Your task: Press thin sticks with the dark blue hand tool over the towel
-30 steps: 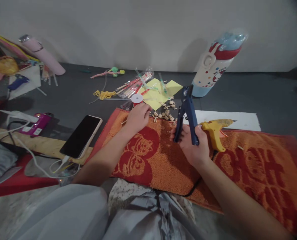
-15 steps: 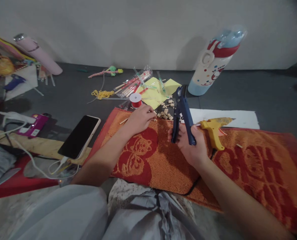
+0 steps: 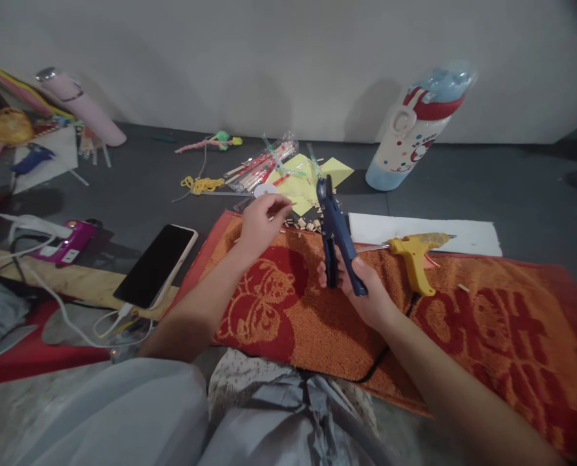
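Note:
My right hand [image 3: 361, 291] is wrapped around the lower part of a dark blue hand cutter [image 3: 339, 230], its two handles spread in a narrow V and its head pointing away from me. To its left, my left hand [image 3: 264, 220] has thumb and forefinger pinched together. A thin, pale bit like a wooden stick shows at those fingertips, blurred and partly hidden. Behind and below that hand, small cut wooden pieces [image 3: 308, 224] lie in a heap, partly covered by the cutter. A white spool [image 3: 264, 189] is mostly hidden behind my left hand.
An orange and red towel [image 3: 327, 336] covers the front. A yellow glue gun [image 3: 417, 255] rests across its edge and a white board [image 3: 468, 234]. Beyond are yellow paper [image 3: 337, 171], bagged sticks [image 3: 254, 168] and a bottle [image 3: 405, 149]. A phone [image 3: 155, 265] lies left.
My left hand has lifted from the wooden pieces and shifted slightly left, fingertips pinched. My right hand has brought the cutter left, nearer to it, and the cutter leans more.

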### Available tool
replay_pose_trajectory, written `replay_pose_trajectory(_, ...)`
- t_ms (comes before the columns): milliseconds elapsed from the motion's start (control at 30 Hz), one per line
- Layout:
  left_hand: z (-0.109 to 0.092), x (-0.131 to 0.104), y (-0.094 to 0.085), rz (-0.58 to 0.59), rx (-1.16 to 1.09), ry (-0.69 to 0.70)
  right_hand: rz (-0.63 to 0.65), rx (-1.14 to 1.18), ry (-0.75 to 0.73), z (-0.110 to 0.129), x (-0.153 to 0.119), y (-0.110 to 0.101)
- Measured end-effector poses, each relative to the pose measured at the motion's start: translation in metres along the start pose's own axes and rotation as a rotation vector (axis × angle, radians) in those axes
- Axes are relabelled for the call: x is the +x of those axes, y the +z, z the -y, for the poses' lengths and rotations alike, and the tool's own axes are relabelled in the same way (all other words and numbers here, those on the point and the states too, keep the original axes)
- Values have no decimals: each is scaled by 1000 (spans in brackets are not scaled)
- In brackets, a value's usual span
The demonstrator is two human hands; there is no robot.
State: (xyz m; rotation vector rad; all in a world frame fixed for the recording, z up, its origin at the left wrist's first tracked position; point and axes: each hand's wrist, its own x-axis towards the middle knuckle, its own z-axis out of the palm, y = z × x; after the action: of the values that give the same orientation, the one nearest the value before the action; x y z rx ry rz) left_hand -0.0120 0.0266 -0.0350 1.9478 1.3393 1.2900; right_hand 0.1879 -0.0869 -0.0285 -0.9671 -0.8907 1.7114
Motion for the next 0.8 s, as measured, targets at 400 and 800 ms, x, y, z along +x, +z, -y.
replay_pose_trajectory(400,-12,0,-2,-189,-163,-94,89,-245,-23,-4,-5,-7)
replay_pose_trajectory(800,-22,-6,-2,-205,12,53,210,-302,-38,4,-9,-3)
